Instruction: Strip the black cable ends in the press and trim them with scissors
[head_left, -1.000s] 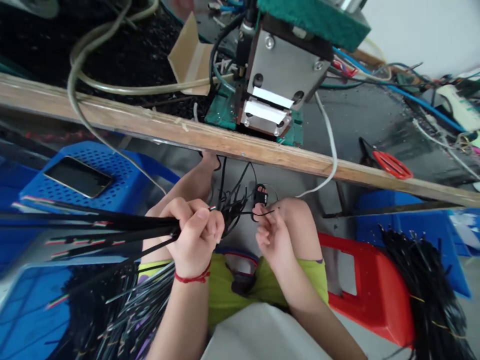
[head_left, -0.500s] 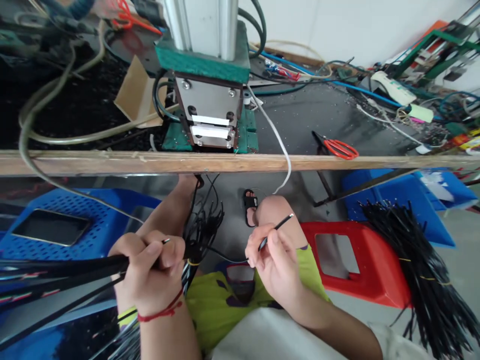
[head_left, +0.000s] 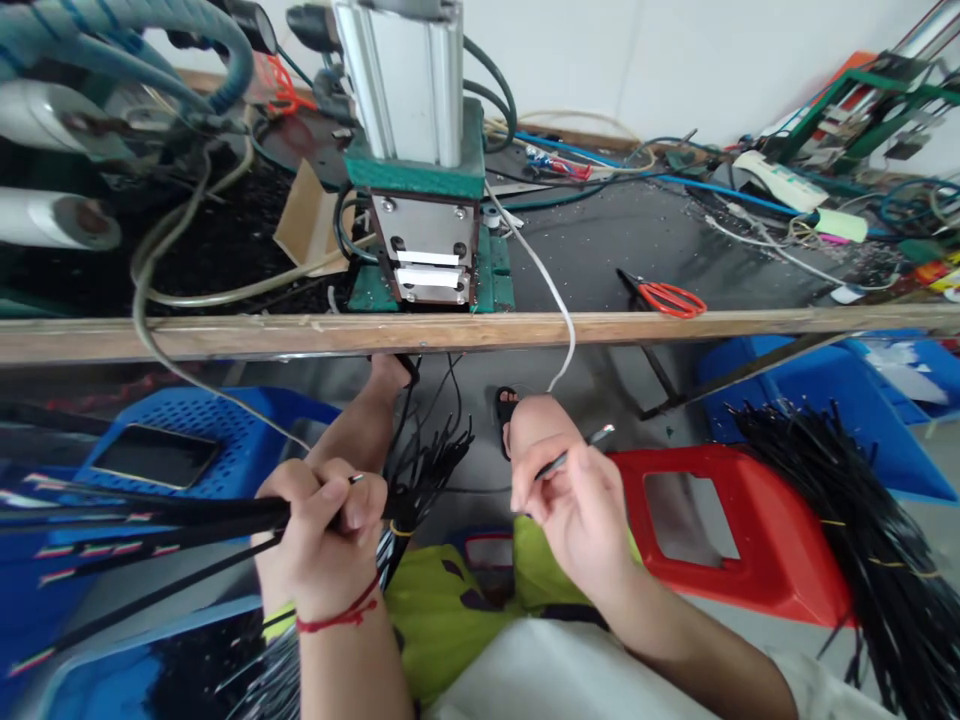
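Note:
My left hand (head_left: 330, 530) is closed around a bundle of black cables (head_left: 202, 515). Their ends, with coloured wires showing, fan out to the left, and one short stripped tip pokes out near my thumb. Between the thumb and fingers of my right hand (head_left: 577, 500) is a single black cable (head_left: 553, 465), its bared end pointing up and to the right. Below the bench edge, between my legs, hangs another tied bundle of black cables (head_left: 431, 470). A small press (head_left: 427, 225) with a green base stands on the bench in front of both hands.
The wooden bench edge (head_left: 525, 330) runs across the view. Red-handled scissors (head_left: 671, 298) lie on top. To the right are a red stool (head_left: 757, 570) and a big cable bundle (head_left: 847, 540). A phone (head_left: 157, 455) rests on a blue stool (head_left: 217, 420) at left.
The view has shifted, so the bench and press sit lower and spools show at left. My right hand has turned slightly with its cable. The left still grips its bundle.

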